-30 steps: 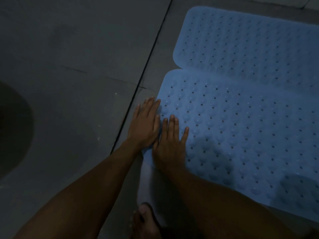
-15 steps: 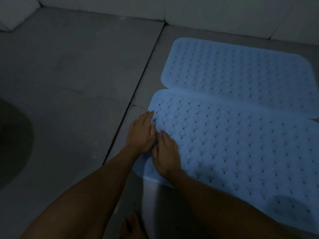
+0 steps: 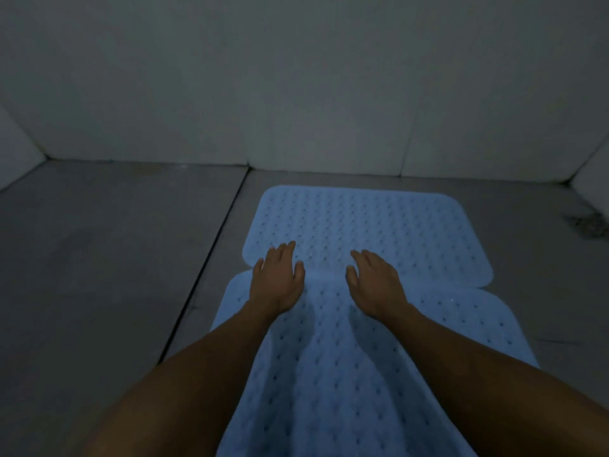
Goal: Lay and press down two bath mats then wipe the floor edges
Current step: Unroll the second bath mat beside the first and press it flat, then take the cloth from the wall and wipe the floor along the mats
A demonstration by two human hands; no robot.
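Mats, two of them, lie flat on the grey floor (image 3: pixel 108 258) in dim light. Both are pale blue, soft-looking sheets with rounded corners and neat rows of small holes across a dimpled surface. The far mat (image 3: pixel 379 225) sits close to the wall (image 3: pixel 296 77), its long side running left to right. The near mat (image 3: pixel 329 374) lies just in front of it, and their long edges meet along a seam; whether one overlaps the other there is hard to tell in this light.

The left hand (image 3: pixel 275 280) rests over that seam near the mats' left end, palm down, fingers nearly straight and slightly spread, the tips reaching onto the far mat. The right hand (image 3: pixel 375 283) is apart from it, nearer the middle of the seam, also palm down with relaxed, extended fingers. Neither hand grasps anything; both are released and flat. Whether the palms press firmly or only touch cannot be judged. Bare forearms stretch back over the near mat and throw soft shadows on it.

The floor is made of large smooth tiles, with a dark grout line (image 3: pixel 204 268) running diagonally just left of the mats. The walls are plain pale panels with thin vertical joints. At the right, near the wall's base, a dark rough patch (image 3: pixel 585 222) marks the floor.
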